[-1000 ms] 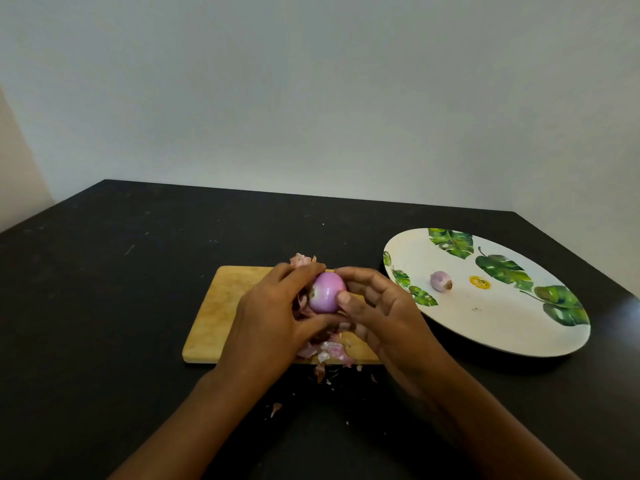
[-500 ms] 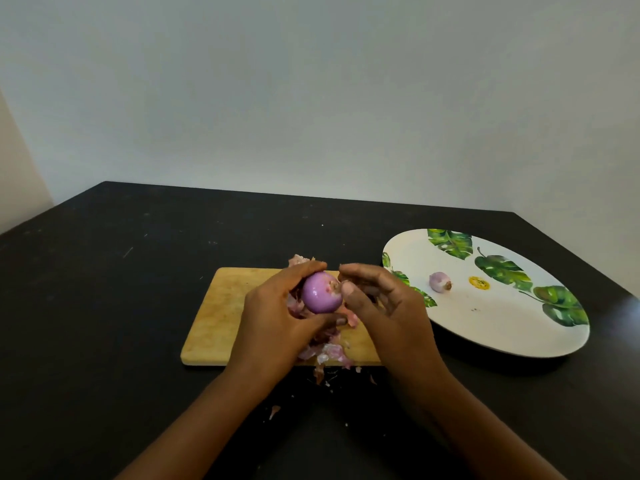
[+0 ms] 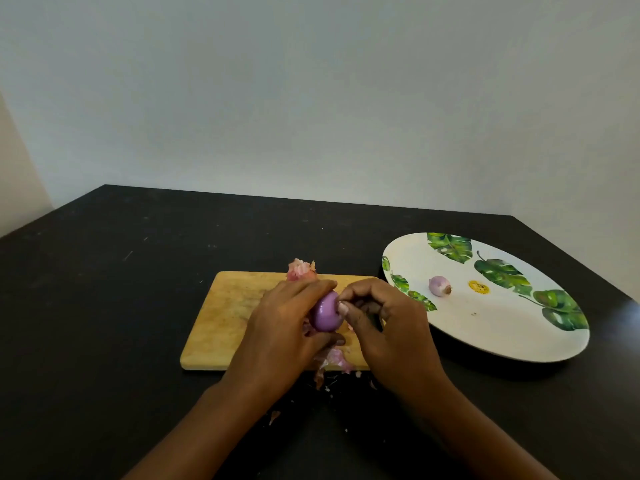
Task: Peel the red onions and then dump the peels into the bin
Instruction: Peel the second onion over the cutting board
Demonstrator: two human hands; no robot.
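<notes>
Wooden chopping board [image 3: 225, 306] on a black table [image 3: 104, 306]; leaf-patterned plate [image 3: 502, 344] just to its right.

Both hands are over the middle of the board. The left hand [image 3: 277, 327] cups a red onion [image 3: 325, 315], with the fingers curled over its top and the thumb under it. The onion is held just above the board, its visible face smooth, glossy and purple.

The right hand [image 3: 384, 327] has its fingers curled. Thumb and forefinger tips are pressed together at the onion's upper right edge, pinching at it. We cannot tell whether a scrap of skin is between them.

We see loose peels [image 3: 301, 268] at the board's far edge. More are heaped at the near edge [image 3: 336, 360], with flakes spilled onto the table in front.

A smaller onion [image 3: 439, 285] lies on the plate beside a yellow mark [image 3: 479, 286]. It looks pale and bare, so we take it as already peeled.

Our reading of progress:
- One onion is finished.
- The held one is nearly bare, with perhaps a last bit at its end to come off.
- We see no other unpeeled onions.
- Left to do: set the held onion down, gather the peels and carry them to the bin, which is not in view.
</notes>
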